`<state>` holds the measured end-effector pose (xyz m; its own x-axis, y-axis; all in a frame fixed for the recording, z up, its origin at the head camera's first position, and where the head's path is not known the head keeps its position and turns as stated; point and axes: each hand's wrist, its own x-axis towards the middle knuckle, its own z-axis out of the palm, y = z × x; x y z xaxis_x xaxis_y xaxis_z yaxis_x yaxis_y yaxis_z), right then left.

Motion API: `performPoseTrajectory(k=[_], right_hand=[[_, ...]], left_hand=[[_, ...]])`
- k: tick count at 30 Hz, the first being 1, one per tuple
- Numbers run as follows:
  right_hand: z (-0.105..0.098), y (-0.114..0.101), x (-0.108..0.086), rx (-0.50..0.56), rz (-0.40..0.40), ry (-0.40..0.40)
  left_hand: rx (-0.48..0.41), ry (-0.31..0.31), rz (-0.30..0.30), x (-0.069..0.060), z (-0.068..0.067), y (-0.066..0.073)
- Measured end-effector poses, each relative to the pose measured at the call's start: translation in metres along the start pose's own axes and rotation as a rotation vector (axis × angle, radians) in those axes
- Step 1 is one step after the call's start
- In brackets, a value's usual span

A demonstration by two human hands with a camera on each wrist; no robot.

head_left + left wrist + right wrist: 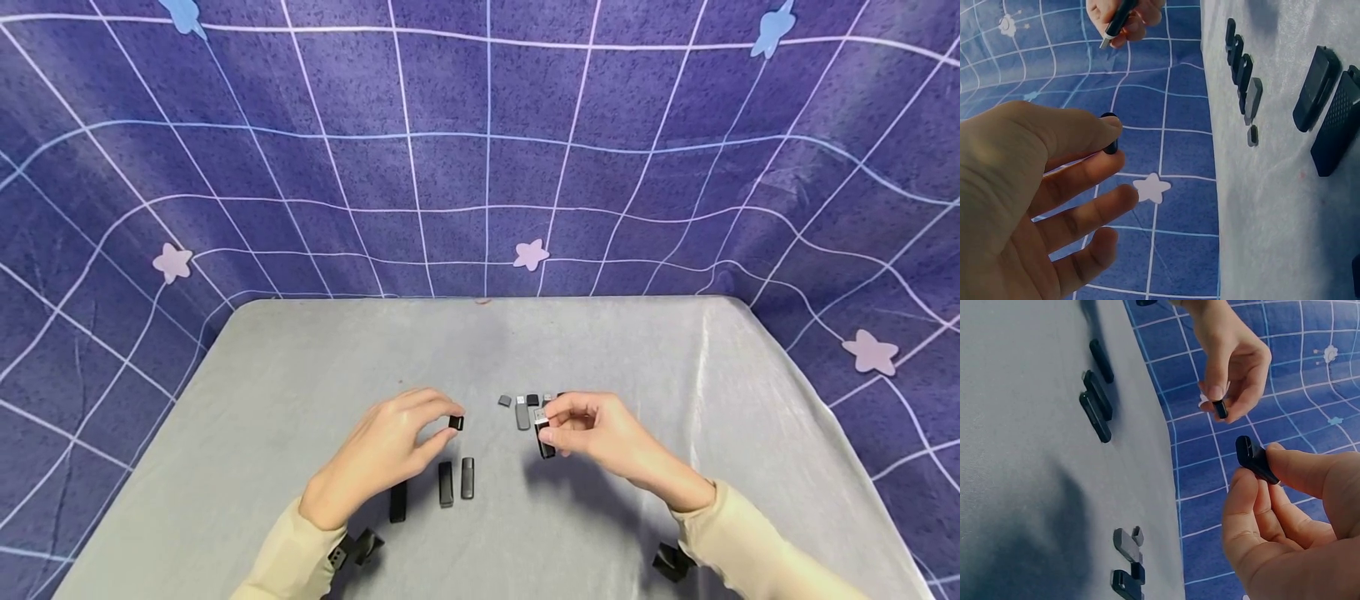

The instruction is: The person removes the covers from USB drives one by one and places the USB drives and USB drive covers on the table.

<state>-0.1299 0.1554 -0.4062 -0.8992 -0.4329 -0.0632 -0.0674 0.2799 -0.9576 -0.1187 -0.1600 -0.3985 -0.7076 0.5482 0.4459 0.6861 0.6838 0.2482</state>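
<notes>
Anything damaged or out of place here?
Nothing stands out: no visible spill or damage. The stick in the right grip is uncapped, the left grip holds a cap, and the grey stick lies uncapped too.

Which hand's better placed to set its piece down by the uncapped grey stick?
Right, I'd say: the right hand holds its black stick close to that grey stick. The left hand, pinching a small black cap, is farther off, nearer the dark sticks.
</notes>
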Motion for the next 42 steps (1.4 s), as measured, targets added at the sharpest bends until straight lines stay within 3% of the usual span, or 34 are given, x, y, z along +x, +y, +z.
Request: performPoseTrajectory(k=[42], right_hand=[[0.0029, 0.0057, 0.0058, -0.010, 0.006, -0.034]], left_hand=[[0.018, -0.021, -0.038, -0.0086, 0.0021, -0.0044]])
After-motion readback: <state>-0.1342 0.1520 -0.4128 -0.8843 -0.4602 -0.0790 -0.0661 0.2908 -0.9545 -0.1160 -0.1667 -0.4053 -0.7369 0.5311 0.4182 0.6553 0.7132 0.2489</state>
